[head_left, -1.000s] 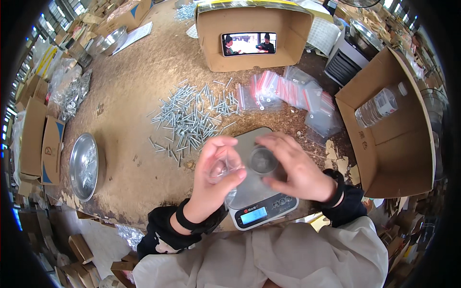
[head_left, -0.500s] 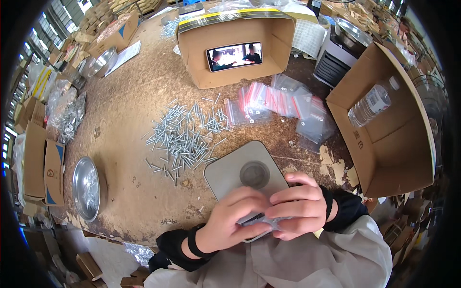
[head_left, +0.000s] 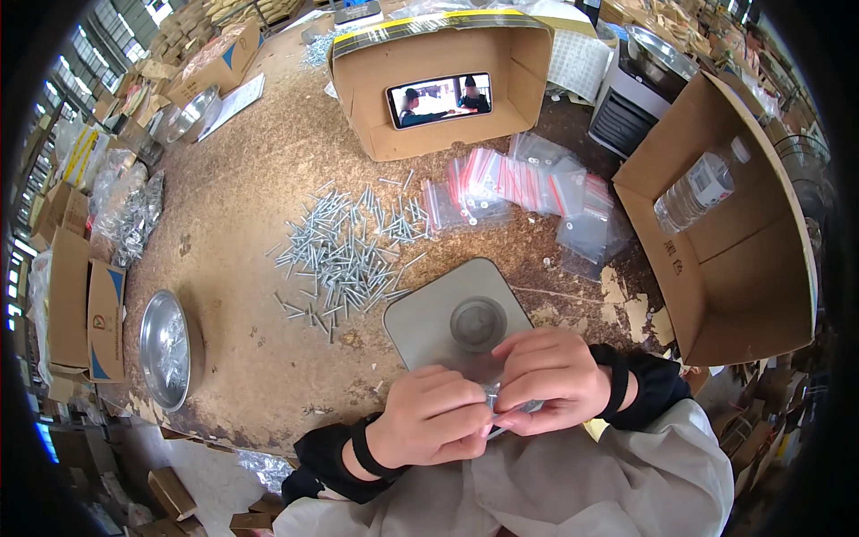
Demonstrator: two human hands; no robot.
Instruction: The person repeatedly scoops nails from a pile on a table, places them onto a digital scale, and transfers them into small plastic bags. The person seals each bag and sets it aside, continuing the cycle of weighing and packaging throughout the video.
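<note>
My left hand (head_left: 436, 415) and my right hand (head_left: 552, 382) meet over the near edge of a grey square scale (head_left: 428, 309). Both are closed, pinching a small clear plastic bag (head_left: 528, 408) between them; the fingers hide most of it. A shallow round dish (head_left: 478, 324) sits on the scale, just beyond my fingers. Beyond the scale, to its left, lies a loose pile of silver screws (head_left: 344, 255). Flat zip bags (head_left: 514, 183) with red strips, some with small white pieces in or on them, are spread farther back.
A cardboard box (head_left: 438, 148) at the back holds a phone (head_left: 439, 100) playing a video. To the right, another open box (head_left: 716, 295) contains a plastic bottle (head_left: 695, 192). A metal bowl (head_left: 166, 351) stands near the table's left edge. A small grey appliance (head_left: 626, 112) is at the back right.
My left fingers have closed inward and now meet the right fingertips at the bag. My right fingers have curled in. The view has shifted slightly.
</note>
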